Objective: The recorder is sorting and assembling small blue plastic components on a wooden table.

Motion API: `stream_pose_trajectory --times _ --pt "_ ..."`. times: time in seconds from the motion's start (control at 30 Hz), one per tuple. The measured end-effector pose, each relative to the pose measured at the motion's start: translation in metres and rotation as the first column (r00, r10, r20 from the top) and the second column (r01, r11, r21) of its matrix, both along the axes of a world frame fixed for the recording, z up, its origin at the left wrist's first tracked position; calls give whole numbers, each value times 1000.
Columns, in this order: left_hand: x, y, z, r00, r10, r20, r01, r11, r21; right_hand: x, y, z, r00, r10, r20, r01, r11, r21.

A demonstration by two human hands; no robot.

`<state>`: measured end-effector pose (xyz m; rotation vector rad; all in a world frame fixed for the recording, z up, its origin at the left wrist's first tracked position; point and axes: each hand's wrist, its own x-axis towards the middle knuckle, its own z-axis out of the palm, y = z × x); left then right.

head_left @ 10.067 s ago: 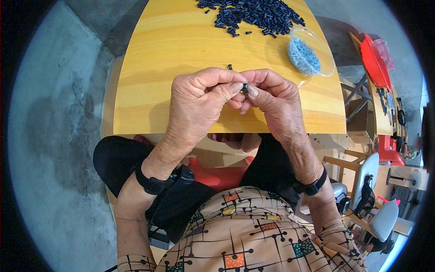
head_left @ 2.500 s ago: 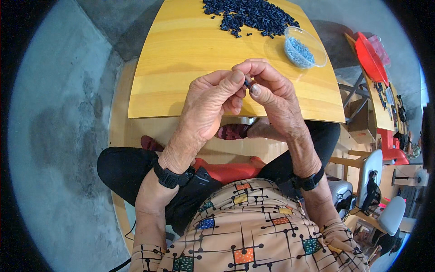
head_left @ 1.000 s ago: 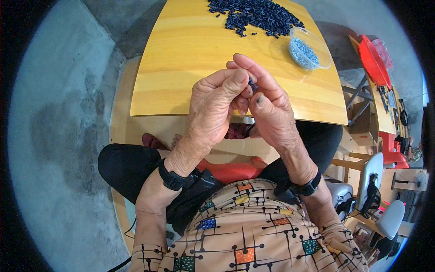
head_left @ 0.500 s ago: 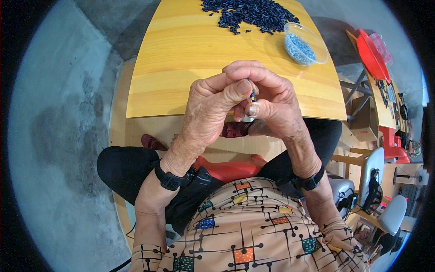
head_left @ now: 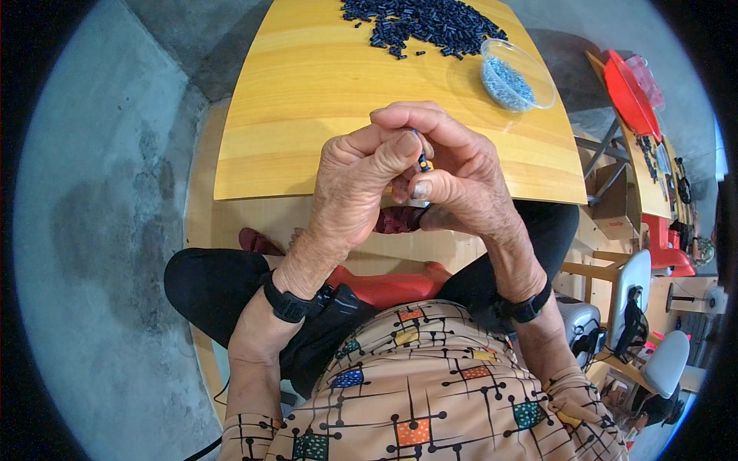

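Note:
Just over the table's near edge, my two hands meet around a small dark blue-black cylindrical piece (head_left: 423,162) with a yellowish metal spot on it. My left hand (head_left: 354,180) pinches its upper end between thumb and curled fingers. From the other side my right hand (head_left: 473,180) closes on it, thumb at the lower end and fingers arched over the top. The fingers cover most of the piece, so its full shape cannot be made out. Farther off, a large heap of similar dark pieces (head_left: 434,27) lies on the yellow wooden table (head_left: 307,100).
A clear round bowl (head_left: 547,96) of tiny bluish-silver parts stands at the table's right side. Farther right, a red basin (head_left: 630,92) sits by another table with dark items. Pale-seated chairs (head_left: 632,284) are at the right; a grey wall (head_left: 92,192) rises at the left.
The held piece has shifted slightly up and left between my fingers and turned a little. My right thumb and fingers have moved slightly left. Table items stay where they were.

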<state>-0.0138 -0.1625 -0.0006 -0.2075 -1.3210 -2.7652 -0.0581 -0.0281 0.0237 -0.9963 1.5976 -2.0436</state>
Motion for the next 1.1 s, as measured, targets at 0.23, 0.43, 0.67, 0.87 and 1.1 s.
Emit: stream_pose_trajectory --times 0.23,0.43,0.67,0.87,1.1 --pt "2 4 1 999 34 -5 -34 999 36 -5 2 -5 999 27 -30 -27 1000 10" --pt "2 3 2 998 -64 21 63 997 54 -2 0 -7 994 -65 -88 64 998 -16" --pt "4 6 -1 995 -93 25 90 991 101 2 -2 -8 984 -151 -95 148 988 -36" --pt "5 11 0 999 -40 -15 42 989 140 1 -2 -6 963 -151 -224 148 989 -27" --pt "5 9 2 1000 -2 -14 4 994 105 9 -6 -5 991 -132 -36 130 989 -66"
